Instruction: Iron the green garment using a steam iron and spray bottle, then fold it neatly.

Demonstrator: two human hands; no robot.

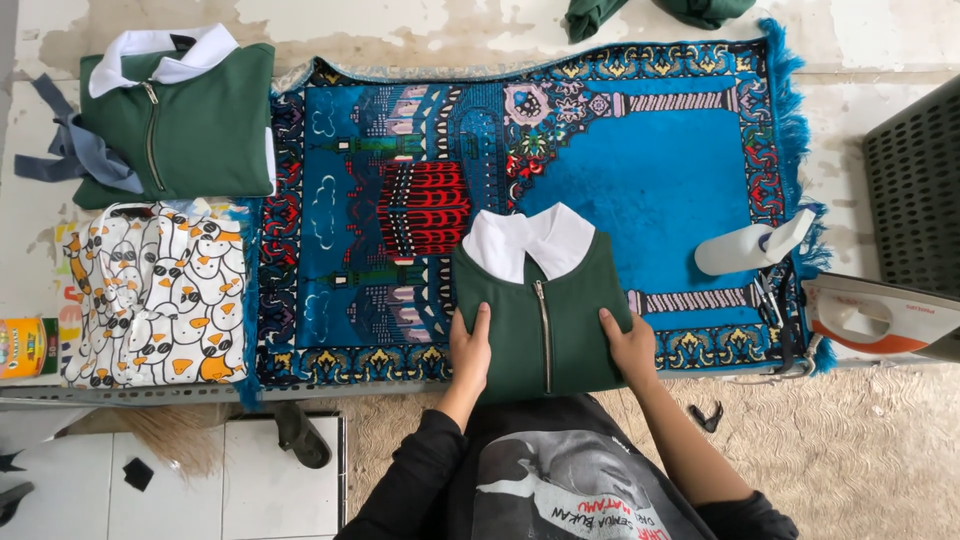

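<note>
A bright blue patterned rug (640, 170) lies spread over a worn, pale floor as a working surface, its fringe running down the right edge. At its near edge sits a folded green zip-front garment with a white collar (545, 310). The left hand (470, 350) lies flat on the garment's left side, fingers together and extended, gripping nothing; the right hand (630, 345) presses the right side the same way, palm down, fingers nearly straight.

The fold overhangs the rug's near edge toward the person's lap, so in my judgement uneven pressure could push it off the edge or skew the fold, and the stiff collar could spring the layers open if the palms lift unevenly.

To the right, a white spray bottle (755, 245) lies on its side on the rug, and an orange-and-white iron (880, 320) rests just beyond the fringe, its cord near the right hand; a wide sweep of that arm could catch either. On the far left sits another folded green garment (190, 120) with grey straps, and nearer, a folded white duck-print cloth (155, 295). More green fabric (650, 12) lies at the far edge.
</note>
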